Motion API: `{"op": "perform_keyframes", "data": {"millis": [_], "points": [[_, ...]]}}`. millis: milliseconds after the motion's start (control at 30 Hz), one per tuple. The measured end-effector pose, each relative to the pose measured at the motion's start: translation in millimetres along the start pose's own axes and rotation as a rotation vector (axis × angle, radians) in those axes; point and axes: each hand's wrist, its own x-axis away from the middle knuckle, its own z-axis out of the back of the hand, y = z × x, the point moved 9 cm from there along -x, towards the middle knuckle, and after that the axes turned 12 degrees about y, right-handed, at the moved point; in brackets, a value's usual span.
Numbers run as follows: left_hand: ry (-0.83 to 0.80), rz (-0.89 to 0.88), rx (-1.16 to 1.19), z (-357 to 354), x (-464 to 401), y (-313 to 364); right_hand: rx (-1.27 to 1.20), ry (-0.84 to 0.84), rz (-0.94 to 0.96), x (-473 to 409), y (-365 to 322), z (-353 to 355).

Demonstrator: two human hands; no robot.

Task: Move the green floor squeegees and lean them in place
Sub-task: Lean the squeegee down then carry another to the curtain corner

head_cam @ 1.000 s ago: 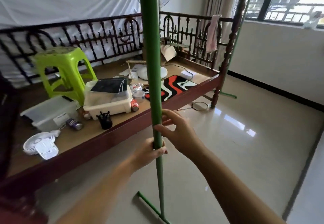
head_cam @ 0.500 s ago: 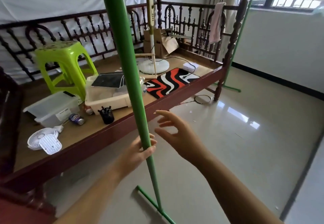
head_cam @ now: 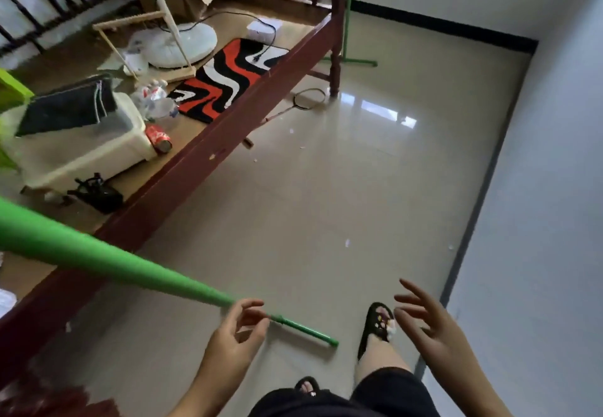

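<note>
A green floor squeegee slants from the left edge down to the tiled floor. Its thin lower end rests on the floor in front of my feet. My left hand has its fingers curled loosely round the handle just above that end. My right hand hovers to the right with fingers spread and holds nothing. A second green squeegee stands leaning against the far bed post, its head on the floor.
A dark red wooden bed frame runs along the left, loaded with a white storage box, a striped rug and a fan base. A badminton racket lies on the floor. A grey wall closes the right.
The handle has tipped over to the left, from nearly upright to a steep slant. My left hand has slid down near its lower end. My right hand has drawn away to the right. The view has tilted down.
</note>
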Motion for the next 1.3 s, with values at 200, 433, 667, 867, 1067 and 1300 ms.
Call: {"op": "perform_keyframes", "data": {"millis": [200,433,667,867,1067,1300], "points": [[-0.013,-0.048,0.024,-80,-64,63,-0.068,0.247,-0.078,-63,11,69],[-0.070,-0.127,-0.002,-215,-150,144,-0.081,0.327,-0.083,-192,-6,164],[-0.111,-0.163,-0.051,-310,-243,213,-0.127,0.386,-0.138,-316,-11,221],[-0.101,-0.163,-0.064,-381,-353,258,-0.147,0.405,-0.145,-453,-27,244],[-0.127,-0.238,-0.100,-445,-503,349,-0.183,0.497,-0.104,-616,-76,270],[-0.201,-0.253,-0.113,-545,-636,435,-0.220,0.574,-0.141,-766,-109,312]]}}
